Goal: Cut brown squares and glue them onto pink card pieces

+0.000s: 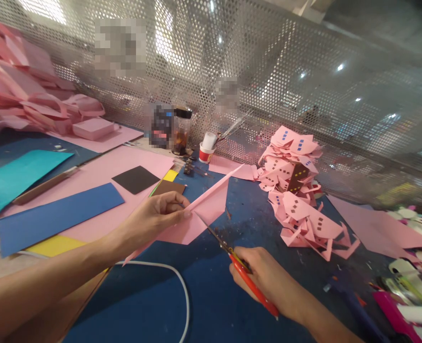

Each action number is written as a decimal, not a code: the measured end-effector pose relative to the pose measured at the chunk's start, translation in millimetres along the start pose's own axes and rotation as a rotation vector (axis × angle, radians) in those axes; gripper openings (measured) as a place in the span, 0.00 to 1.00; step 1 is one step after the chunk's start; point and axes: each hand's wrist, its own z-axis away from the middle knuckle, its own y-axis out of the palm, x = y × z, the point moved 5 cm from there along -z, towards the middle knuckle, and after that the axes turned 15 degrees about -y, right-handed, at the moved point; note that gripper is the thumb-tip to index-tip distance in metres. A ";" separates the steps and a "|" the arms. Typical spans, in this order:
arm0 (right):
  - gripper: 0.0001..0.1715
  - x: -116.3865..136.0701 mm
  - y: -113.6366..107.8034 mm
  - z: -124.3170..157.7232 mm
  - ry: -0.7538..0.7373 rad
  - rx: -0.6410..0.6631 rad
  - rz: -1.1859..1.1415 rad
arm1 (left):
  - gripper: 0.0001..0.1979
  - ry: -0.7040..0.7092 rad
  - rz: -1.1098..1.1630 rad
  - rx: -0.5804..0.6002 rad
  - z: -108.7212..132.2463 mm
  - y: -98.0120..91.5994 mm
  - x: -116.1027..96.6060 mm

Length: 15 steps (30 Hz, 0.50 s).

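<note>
My left hand (168, 212) pinches a folded pink foam or paper sheet (212, 202) between thumb and fingers, holding it above the blue tabletop (153, 295). The sheet's long folded edge slants up to the right. My right hand (264, 276) grips scissors (250, 281) with red-orange handles. Their blades point up and left and meet the sheet just beside my left fingertips. How far the blades are parted is hard to make out.
Pink cut pieces with small coloured squares (300, 209) are heaped at right. Left lie a blue strip (60, 214), a teal sheet (21, 176), a black square (135, 179) and a pink pile (25, 85). A white cable (185, 290) curves in front. Behind stand a jar (181, 131), a cup (206, 153) and a perforated metal screen (253, 57).
</note>
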 end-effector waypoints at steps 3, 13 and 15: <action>0.14 0.4 -1.0 -0.6 0.009 -0.003 0.030 | 0.13 -0.012 0.007 -0.005 0.3 0.7 -1.5; 0.14 -0.3 -2.9 0.4 -0.010 0.007 0.135 | 0.14 -0.029 0.045 0.000 0.4 1.0 0.1; 0.12 -0.1 -4.1 1.7 -0.026 -0.003 0.142 | 0.15 -0.043 0.054 -0.005 -0.2 1.1 1.3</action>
